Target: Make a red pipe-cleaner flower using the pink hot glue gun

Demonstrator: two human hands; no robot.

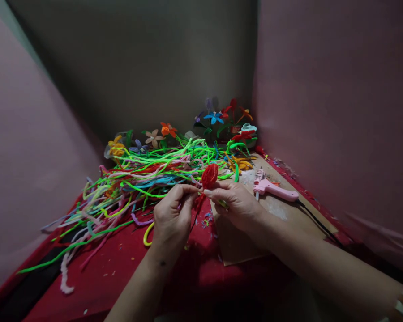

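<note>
A red pipe-cleaner flower (210, 175), shaped like a closed bud, stands upright between my two hands. My right hand (234, 201) is closed, with thumb and fingers pinching the flower's base. Fingertips of my left hand (174, 209) meet them from the left, pinched at the same base; the exact bit they grip is too small to make out. Below the hands hang red strands and a thin dark stem. Something yellowish shows beneath the right palm, mostly hidden. Left of and behind my left hand lies a big loose heap of colored pipe cleaners (154, 172).
A pink glue gun (277, 190) with a black cord lies on a brown board (242, 243) at the right. Finished pipe-cleaner flowers (214, 117) stand along the back. Orange pipe-cleaner pieces (240, 163) rest on the board's far end. Red cloth (121, 277) covers the table; pale curtains flank it.
</note>
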